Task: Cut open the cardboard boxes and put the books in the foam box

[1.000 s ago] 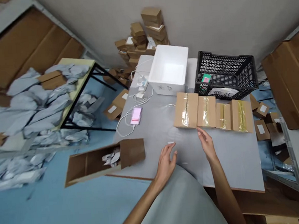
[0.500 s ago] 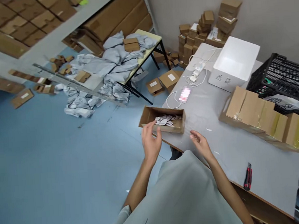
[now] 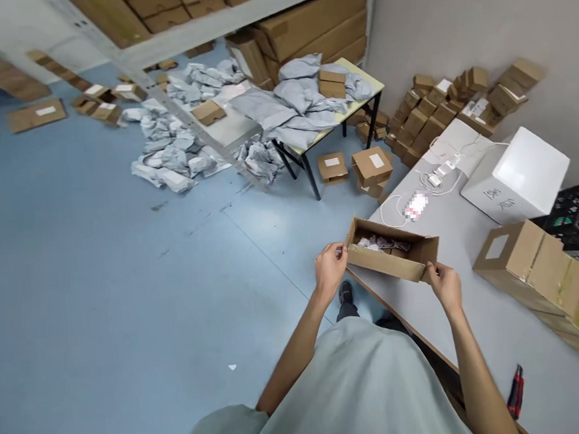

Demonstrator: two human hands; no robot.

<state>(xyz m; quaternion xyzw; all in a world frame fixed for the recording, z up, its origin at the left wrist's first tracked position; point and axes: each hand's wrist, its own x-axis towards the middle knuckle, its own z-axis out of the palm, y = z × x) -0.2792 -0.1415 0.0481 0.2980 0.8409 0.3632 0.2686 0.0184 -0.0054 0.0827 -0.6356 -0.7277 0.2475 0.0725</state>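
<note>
From here, the open box (image 3: 388,263) lies lengthwise between left grip (image 3: 330,267) and right grip (image 3: 446,288), each pinching one end (pale scraps (image 3: 382,243) inside), at the surface (image 3: 479,336) edge.

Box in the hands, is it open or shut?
Open. Nothing covers the top of the box, and crumpled pale scraps show inside.

Brown box (image 3: 386,263), red cutter (image 3: 516,392) (partly black)
</note>
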